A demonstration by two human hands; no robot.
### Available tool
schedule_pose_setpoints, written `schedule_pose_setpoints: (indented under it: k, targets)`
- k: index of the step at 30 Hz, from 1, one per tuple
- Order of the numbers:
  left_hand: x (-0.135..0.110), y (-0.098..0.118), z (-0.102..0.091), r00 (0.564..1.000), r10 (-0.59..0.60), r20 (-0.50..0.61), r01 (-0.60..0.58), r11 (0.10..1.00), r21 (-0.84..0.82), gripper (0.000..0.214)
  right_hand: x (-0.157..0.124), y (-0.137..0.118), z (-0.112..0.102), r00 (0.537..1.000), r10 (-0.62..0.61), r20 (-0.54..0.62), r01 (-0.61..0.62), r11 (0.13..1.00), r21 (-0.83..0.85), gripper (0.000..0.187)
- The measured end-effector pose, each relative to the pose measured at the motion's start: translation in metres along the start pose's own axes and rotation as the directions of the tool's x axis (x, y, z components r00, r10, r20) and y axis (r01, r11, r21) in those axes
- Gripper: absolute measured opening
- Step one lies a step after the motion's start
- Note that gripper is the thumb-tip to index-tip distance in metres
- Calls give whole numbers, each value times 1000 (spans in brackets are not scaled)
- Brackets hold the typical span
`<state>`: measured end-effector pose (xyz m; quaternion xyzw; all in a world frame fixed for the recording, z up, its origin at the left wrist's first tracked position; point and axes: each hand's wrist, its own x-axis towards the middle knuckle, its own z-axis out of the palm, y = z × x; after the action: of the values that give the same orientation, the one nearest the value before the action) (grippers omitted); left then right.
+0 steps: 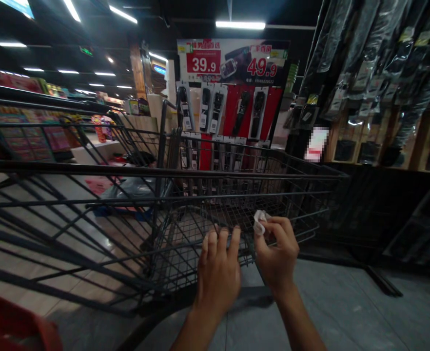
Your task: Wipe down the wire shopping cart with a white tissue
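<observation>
A black wire shopping cart [215, 172] stands across the view just ahead of me. My left hand [219, 273] is at the lower side wires of its basket, back of the hand toward me, fingers stretched forward and slightly apart. Whether its fingertips press on a wire I cannot tell. Beside it, my right hand [278, 248] is closed, pinching a crumpled white wipe [261, 222] between thumb and fingers. The wipe is close to the basket's side wires; contact is unclear. Through the mesh, the basket floor shows.
Behind the cart, a rack of packaged belts [218, 105] hangs under a price sign [233, 63]. More goods in clear wrapping [368, 68] hang at right. A red plastic object [15, 324] is at lower left. Grey tiled floor [361, 312] lies below.
</observation>
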<state>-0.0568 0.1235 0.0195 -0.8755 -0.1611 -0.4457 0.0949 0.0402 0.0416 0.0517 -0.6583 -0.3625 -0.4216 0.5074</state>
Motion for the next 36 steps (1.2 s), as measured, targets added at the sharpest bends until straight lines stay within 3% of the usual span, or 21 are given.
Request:
schedule_pose_setpoints:
  k: [3, 6, 10, 14, 16, 19, 23, 27, 31, 36]
  targets:
    - [-4, 7, -20, 996, -44, 71, 45, 999, -14, 57, -6, 6, -14, 997, 37, 73, -35, 999, -24, 8]
    - [-4, 11, -47, 997, -30, 71, 36, 996, -83, 49, 5, -4, -30, 994, 39, 100, -32, 997, -72, 10]
    - [17, 0, -83, 999, -12, -48, 1, 975, -222, 39, 37, -33, -42, 998, -40, -51, 35, 994, -104, 6]
    - [57, -23, -105, 974, 3, -226, -49, 978, -202, 38, 73, -55, -30, 973, -183, -143, 173, 982, -81, 14]
    - [76, -33, -106, 961, 9, -277, -50, 988, -143, 42, 87, -60, -17, 964, -237, -117, 232, 971, -53, 21]
    - [93, -42, -96, 962, 12, -273, -26, 999, -45, 48, 96, -62, 0, 950, -311, 21, 311, 949, -52, 31]
    - [99, -48, -83, 969, 55, -241, -50, 998, 30, 48, 93, -56, 2, 938, -334, 98, 339, 939, -51, 34]
    - [98, -50, -82, 964, 86, -253, -81, 996, 33, 45, 91, -36, -12, 953, -288, 88, 293, 955, -47, 34]
    - [100, -49, -82, 960, 96, -263, -87, 995, 47, 50, 96, -18, -24, 988, -151, 20, 153, 981, -116, 29]
    - [102, -46, -81, 962, 63, -265, -44, 996, 76, 52, 93, -44, -14, 991, -125, 39, 126, 992, -23, 31]
